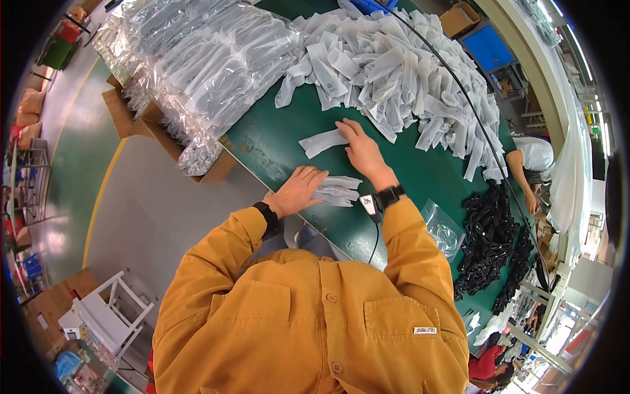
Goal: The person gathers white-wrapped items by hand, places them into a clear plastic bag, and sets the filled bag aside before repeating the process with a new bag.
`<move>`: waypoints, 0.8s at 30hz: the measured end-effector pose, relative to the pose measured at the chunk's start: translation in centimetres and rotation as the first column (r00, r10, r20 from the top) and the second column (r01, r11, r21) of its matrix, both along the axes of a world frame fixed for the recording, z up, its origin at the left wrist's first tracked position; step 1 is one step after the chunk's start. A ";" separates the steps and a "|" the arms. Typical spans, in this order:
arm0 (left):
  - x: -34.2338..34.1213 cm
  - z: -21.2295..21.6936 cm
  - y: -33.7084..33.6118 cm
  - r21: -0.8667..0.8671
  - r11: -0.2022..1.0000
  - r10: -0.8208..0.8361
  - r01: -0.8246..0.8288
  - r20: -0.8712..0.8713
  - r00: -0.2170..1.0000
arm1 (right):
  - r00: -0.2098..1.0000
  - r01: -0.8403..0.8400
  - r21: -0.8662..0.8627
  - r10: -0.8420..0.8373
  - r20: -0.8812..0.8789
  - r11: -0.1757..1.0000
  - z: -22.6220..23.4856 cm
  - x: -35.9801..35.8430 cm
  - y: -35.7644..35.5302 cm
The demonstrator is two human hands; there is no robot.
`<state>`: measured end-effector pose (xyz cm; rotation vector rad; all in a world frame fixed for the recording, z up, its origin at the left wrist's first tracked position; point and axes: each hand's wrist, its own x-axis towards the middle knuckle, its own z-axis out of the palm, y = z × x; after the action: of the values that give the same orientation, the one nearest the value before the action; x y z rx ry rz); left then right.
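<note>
In what looks like a gathering step, the left hand (298,189) lies over a few pale bags (340,190) on the green table (279,134) and the right hand (364,152) over a single bag's (320,143) end, pinch unclear in both; joining them likely calls for a flat slide.

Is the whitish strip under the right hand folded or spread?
Spread: the strip lies flat lengthwise; the right hand hides one end.

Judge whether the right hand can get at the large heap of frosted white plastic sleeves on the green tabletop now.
Likely yes: the right hand is close to the heap, with bare green tabletop between, though it touches one loose sleeve.
</note>
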<state>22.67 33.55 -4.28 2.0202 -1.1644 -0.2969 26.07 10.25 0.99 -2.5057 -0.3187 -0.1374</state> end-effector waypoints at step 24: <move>0.4 1.3 -1.0 0.067 0.975 -0.223 0.213 0.237 0.946 | 0.812 0.360 -0.396 -0.493 -0.313 0.844 -1.9 -1.2 1.6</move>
<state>23.06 32.55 -2.93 2.0053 -1.5520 -0.1850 24.82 11.86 -0.90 -2.8049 0.4496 0.2791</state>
